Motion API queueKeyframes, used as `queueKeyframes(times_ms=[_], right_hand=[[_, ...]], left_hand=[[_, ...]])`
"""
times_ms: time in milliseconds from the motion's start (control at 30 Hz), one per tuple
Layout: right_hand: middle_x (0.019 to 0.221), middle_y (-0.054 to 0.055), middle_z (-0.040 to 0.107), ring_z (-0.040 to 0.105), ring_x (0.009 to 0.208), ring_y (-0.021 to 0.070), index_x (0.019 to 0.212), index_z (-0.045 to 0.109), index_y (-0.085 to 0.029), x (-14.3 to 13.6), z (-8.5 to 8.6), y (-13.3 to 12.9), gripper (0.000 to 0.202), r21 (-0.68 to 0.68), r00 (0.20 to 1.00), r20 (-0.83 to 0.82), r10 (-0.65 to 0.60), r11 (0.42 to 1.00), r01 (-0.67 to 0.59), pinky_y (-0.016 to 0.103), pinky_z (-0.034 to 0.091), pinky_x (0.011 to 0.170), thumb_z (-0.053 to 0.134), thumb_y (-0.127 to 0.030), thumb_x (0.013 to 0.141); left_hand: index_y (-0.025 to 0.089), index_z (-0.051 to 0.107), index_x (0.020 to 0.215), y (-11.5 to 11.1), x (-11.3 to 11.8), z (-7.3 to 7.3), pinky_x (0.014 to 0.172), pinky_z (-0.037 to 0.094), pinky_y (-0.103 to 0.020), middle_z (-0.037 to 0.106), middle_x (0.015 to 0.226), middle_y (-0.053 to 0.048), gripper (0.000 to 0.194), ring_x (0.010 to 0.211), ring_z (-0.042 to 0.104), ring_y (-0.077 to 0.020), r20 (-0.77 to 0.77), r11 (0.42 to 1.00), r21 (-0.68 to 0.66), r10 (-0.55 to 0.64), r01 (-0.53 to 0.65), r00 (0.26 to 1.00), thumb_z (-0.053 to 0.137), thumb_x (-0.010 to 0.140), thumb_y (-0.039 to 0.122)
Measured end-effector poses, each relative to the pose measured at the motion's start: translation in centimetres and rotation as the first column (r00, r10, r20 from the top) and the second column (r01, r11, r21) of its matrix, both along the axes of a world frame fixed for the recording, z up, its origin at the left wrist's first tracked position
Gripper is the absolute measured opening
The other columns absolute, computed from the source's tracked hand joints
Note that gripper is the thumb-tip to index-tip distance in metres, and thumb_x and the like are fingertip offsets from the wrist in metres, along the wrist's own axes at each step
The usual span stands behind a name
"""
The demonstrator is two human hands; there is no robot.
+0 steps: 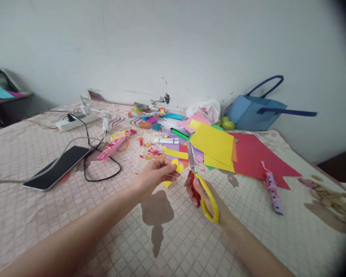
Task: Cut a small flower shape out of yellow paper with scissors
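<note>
Head view: pinched between thumb and forefinger of the left hand [158,170], a small yellow cutout [177,166], held up over the cloth [196,246], just to the left of the scissors [192,157]. Below that pinch, with the other fingers loosely curled and only narrow gaps between them. Gripped by the yellow and red handles in the right hand [204,192], the scissors, with the blades pointed away from the body, seemingly near together and apart from the cutout. Cannot tell the exact gap between the blades, nor the exact seat of each finger in the loops.

Judging by this pose, probably in the middle of trimming. Pinch lightly and flat, so as to leave the edge free and avoid creasing such a small piece. Tuck the left fingertips behind the line of the blades before closing them. For curves, turn the cutout into the scissors rather than twisting the right wrist, and use short snips close to the pivot. Work on the near side of the yellow sheet [212,140] to avoid nicking it. Drop trimmings by the yellow scrap [167,184] under the left hand, well away from the mixed snippets [154,154] farther back.
</note>
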State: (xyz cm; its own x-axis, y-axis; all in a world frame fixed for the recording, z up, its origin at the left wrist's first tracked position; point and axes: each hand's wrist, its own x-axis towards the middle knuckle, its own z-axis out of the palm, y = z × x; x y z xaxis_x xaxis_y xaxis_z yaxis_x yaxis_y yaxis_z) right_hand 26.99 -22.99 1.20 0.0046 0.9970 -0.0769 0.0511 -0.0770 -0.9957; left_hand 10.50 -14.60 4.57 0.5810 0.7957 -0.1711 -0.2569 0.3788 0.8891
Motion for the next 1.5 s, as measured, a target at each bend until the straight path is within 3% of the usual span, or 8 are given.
queueKeyframes(times_ms=[267,633,900,1067,1267,1367,1500], right_hand=[[0.054,-0.008,0.033,0.030,0.043,0.0078,0.078,0.046,-0.020,-0.7,0.0,-0.5,0.048,-0.125,0.992,0.039,0.122,0.985,-0.116,0.020,0.023,0.038,0.047,-0.069,0.076],[0.055,-0.007,0.033,0.030,0.045,0.0093,0.079,0.046,-0.021,-0.3,-0.6,-0.7,0.041,-0.058,0.971,0.172,0.164,0.986,-0.156,0.023,0.023,0.040,0.044,-0.062,0.082],[0.055,-0.007,0.033,0.029,0.044,0.0085,0.078,0.046,-0.021,-0.5,-0.5,-0.6,0.042,-0.055,0.982,0.103,0.156,0.987,-0.151,0.022,0.022,0.040,0.045,-0.063,0.082],[0.053,-0.006,0.038,0.032,0.042,0.0085,0.074,0.048,-0.020,-0.1,-0.1,-0.1,0.044,0.013,0.996,0.086,0.016,1.000,-0.017,0.023,0.025,0.040,0.043,-0.063,0.083],[0.059,-0.005,0.046,0.041,0.051,0.0099,0.076,0.050,-0.020,0.1,0.8,0.1,0.029,0.143,0.974,0.088,-0.207,0.971,0.194,0.023,0.034,0.048,0.064,-0.045,0.076],[0.062,-0.005,0.048,0.043,0.051,0.0100,0.076,0.051,-0.020,0.2,0.5,0.3,0.023,0.131,0.967,0.072,-0.246,0.963,0.235,0.023,0.035,0.047,0.065,-0.038,0.075],[0.058,-0.006,0.047,0.041,0.048,0.0093,0.075,0.049,-0.020,0.3,0.2,0.3,0.020,0.118,0.963,0.045,-0.265,0.959,0.258,0.023,0.034,0.045,0.064,-0.033,0.075]], left_hand=[[0.014,0.054,0.068,0.1,-0.4,0.6,0.071,0.047,-0.022,0.065,0.074,0.000,0.021,0.068,0.061,-0.0082,0.139,0.995,0.025,0.093,-0.097,0.986,0.073,0.070,0.024],[0.014,0.054,0.068,0.1,-0.3,0.7,0.069,0.047,-0.022,0.064,0.070,0.001,0.021,0.065,0.060,-0.0080,0.134,0.988,0.035,0.147,-0.153,0.980,0.073,0.069,0.023],[0.014,0.054,0.070,0.2,-0.4,0.5,0.071,0.047,-0.024,0.065,0.073,-0.001,0.022,0.069,0.061,-0.0098,0.094,0.981,0.108,0.150,-0.159,0.984,0.072,0.070,0.027],[0.014,0.054,0.072,-0.1,-0.3,0.2,0.068,0.048,-0.025,0.064,0.069,-0.001,0.021,0.065,0.060,-0.0101,-0.031,0.975,0.194,0.121,-0.113,0.992,0.069,0.073,0.029],[0.013,0.056,0.069,-1.1,0.4,-1.1,0.056,0.045,-0.022,0.061,0.059,-0.001,0.027,0.054,0.056,-0.0089,-0.164,0.976,0.213,-0.016,0.052,0.986,0.071,0.071,0.035],[0.013,0.057,0.069,-1.4,0.8,-1.7,0.055,0.046,-0.022,0.062,0.059,-0.002,0.031,0.054,0.057,-0.0097,-0.184,0.968,0.221,-0.076,0.117,0.980,0.072,0.068,0.040],[0.012,0.060,0.071,-1.4,0.9,-1.9,0.061,0.048,-0.025,0.065,0.065,-0.005,0.038,0.059,0.061,-0.0118,-0.147,0.983,0.117,-0.120,0.138,0.982,0.063,0.074,0.050]])
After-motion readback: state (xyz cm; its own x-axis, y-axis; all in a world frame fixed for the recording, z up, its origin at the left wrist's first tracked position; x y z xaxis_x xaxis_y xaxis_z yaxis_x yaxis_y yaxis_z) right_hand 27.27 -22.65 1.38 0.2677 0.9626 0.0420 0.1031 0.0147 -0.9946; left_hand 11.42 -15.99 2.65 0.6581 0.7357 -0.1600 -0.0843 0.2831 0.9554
